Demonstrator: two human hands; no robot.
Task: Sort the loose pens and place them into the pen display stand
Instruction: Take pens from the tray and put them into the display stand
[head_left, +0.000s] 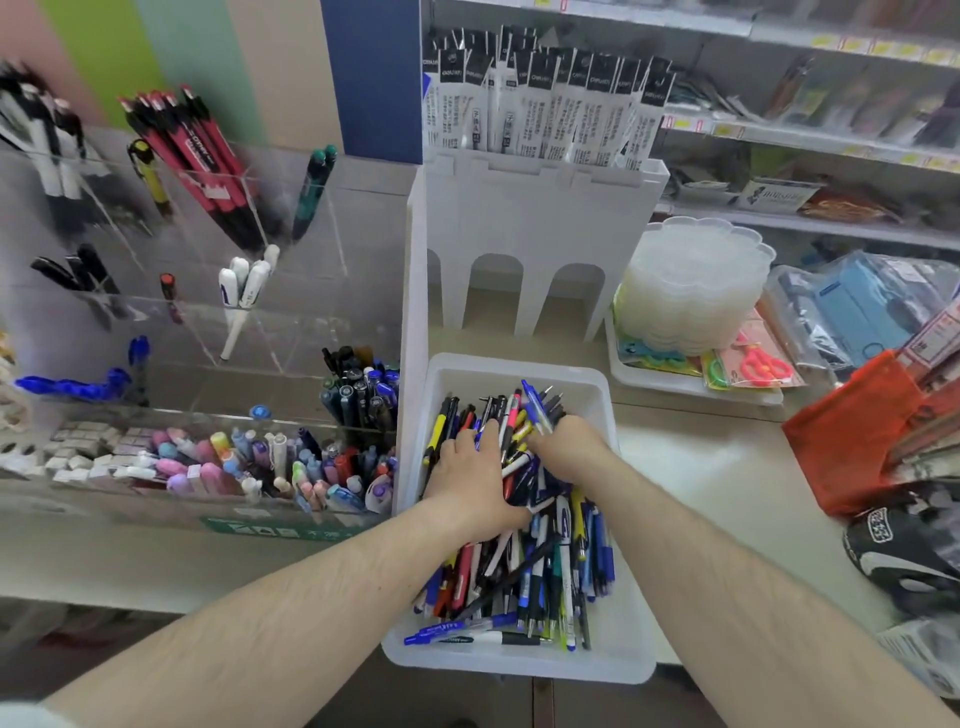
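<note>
The loose pens (524, 545) lie heaped in a white plastic tray (602, 395) on the counter, directly under both hands. The left hand (467, 475) rests palm-down on the far half of the heap, fingers spread and pushed among the barrels; whether it has hold of any pen cannot be told. The right hand (563, 441) is beside it, slightly further into the tray, knuckles up with fingers curled under around several pens, a blue capped pen (535, 405) sticking up past its fingertips. Both forearms reach in from the near edge, converging over the tray.

The clear acrylic pen display stand (208, 291) stands left of the tray, with tiered compartments holding red-and-black, black, white and blue pens. A white slotted holder (524, 228) stands behind the tray, filled with black-and-white packets (545, 98); their headers carry a logo that appears to read "deli", with the smaller print too fine to read. A green label (275, 527) on the stand's base bears illegible characters.
</note>
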